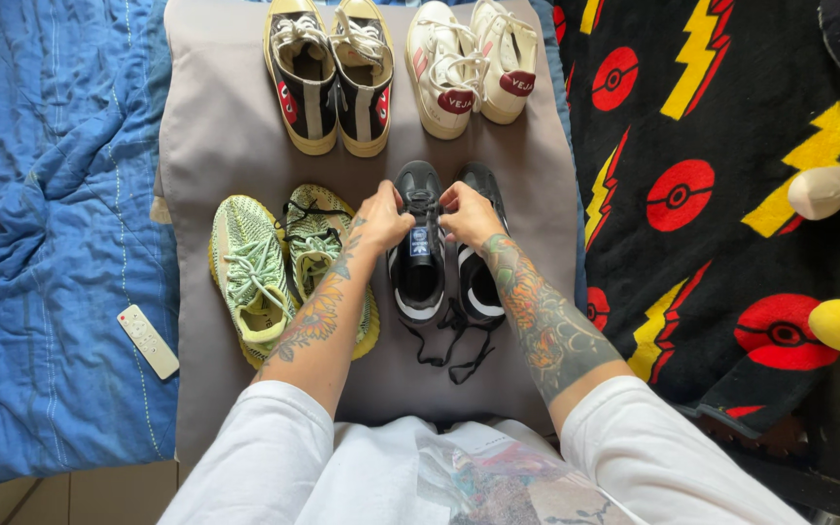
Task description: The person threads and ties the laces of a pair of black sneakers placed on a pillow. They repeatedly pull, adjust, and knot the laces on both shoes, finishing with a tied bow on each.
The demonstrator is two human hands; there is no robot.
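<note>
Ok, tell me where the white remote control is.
In the head view the white remote control lies at lower left on the blue blanket, just off the grey mat's left edge, nearest the yellow-green knit sneakers.

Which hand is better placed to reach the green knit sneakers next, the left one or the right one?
Probably the left. The left hand rests on the black shoe's left edge, right beside the green knit sneakers. The right hand would have to cross over the black pair.

Both forearms carry dense floral tattoos running from wrist to elbow. White short sleeves cover the upper arms, and the white shirt has a colourful printed graphic on the chest.
</note>
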